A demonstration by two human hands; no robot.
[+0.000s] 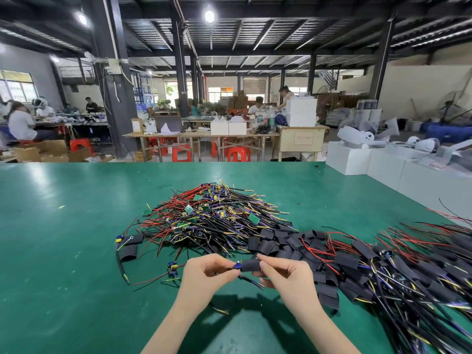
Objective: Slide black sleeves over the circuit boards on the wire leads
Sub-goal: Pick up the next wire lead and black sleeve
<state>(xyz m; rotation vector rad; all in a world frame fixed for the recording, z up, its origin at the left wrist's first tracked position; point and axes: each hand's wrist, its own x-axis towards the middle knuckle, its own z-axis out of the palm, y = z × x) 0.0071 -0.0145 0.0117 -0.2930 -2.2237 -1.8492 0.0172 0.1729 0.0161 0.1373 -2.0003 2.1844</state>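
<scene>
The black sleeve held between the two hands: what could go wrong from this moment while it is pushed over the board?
1. The black sleeve, pinched by the right hand, may catch on the blue component at the board's end, held by the left hand.
2. The leads hanging below the hands could snag or bunch inside the sleeve.
3. The loose sleeves and wire pile lie close behind, so dangling wires might tangle with them.

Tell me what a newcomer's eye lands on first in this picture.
First, the two hands low in the middle: the left hand pinches a small board with a blue part, the right hand holds a black sleeve against it. Behind them on the green table lies a tangled heap of unsleeved wire leads; sleeved leads spread to the right.
</scene>
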